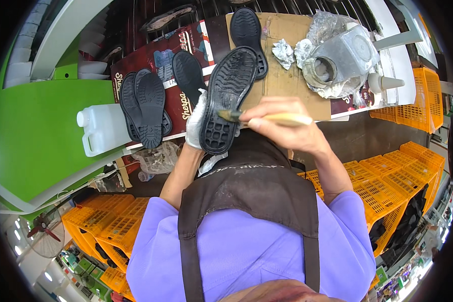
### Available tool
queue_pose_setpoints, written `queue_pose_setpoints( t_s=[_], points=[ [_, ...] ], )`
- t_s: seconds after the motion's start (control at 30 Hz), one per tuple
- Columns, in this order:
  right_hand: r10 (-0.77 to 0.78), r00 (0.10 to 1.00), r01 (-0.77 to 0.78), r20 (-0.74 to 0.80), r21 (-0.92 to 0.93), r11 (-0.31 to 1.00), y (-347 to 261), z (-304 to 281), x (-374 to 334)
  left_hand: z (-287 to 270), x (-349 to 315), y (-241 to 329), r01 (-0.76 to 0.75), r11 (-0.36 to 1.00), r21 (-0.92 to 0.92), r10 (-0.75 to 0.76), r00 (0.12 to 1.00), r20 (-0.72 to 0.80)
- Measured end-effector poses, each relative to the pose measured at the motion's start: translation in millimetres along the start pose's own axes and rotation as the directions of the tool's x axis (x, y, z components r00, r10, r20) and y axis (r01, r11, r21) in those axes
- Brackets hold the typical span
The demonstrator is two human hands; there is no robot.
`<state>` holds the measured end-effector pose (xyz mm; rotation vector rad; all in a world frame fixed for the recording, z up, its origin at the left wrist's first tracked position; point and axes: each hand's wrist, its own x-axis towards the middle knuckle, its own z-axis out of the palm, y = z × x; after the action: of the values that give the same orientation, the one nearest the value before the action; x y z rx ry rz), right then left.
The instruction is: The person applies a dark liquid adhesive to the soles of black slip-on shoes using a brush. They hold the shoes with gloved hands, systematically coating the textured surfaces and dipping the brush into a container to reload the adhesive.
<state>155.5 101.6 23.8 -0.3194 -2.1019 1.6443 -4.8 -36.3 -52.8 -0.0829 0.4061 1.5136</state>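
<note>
My left hand [195, 126], in a white glove, grips a black shoe sole [230, 85] from its left edge and from below. The sole's hollow, gridded heel points toward me and its toe points away. In my bare right hand [282, 121] is a brush [287, 119] with a pale handle, its bristles on the sole just beyond the heel grid. Part of the sole's middle looks wet and shiny. Behind it another black sole [246, 32] lies on the cardboard [282, 83], and one more sole [188, 73] rests to the left.
Several soles [151, 103] are stacked at left beside a white jug [105, 128]. At right stand a cloudy plastic container [345, 55] on its side, crumpled wrapping [283, 53] and a nozzle-topped bottle [385, 82]. Orange crates [387, 171] are stacked on both sides of me.
</note>
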Motion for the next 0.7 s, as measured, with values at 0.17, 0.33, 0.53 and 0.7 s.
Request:
queue_pose_setpoints(
  t_s=[0.17, 0.33, 0.53, 0.7],
  points=[
    [-0.061, 0.932, -0.045, -0.358, -0.281, 0.959, 39.1, -24.2, 23.7, -12.1, 0.5, 5.4, 0.007, 0.999, 0.048, -0.016, 0.981, 0.196],
    [-0.145, 0.93, -0.217, -0.337, -0.824, 0.523, 91.4, -34.1, 50.3, -5.4, -1.7, 2.9, 0.005, 0.995, 0.1, -0.024, 0.983, 0.181],
    [-0.029, 0.93, -0.304, -0.366, -0.811, 0.501, 119.6, -43.5, 56.5, 2.1, -4.1, 1.9, 0.039, 0.994, 0.101, -0.058, 0.979, 0.195],
    [-0.143, 0.878, -0.132, -0.457, -0.519, 0.845, 78.3, -46.7, 61.9, 1.2, -2.5, -0.1, 0.049, 0.991, 0.125, -0.07, 0.983, 0.168]
  ],
)
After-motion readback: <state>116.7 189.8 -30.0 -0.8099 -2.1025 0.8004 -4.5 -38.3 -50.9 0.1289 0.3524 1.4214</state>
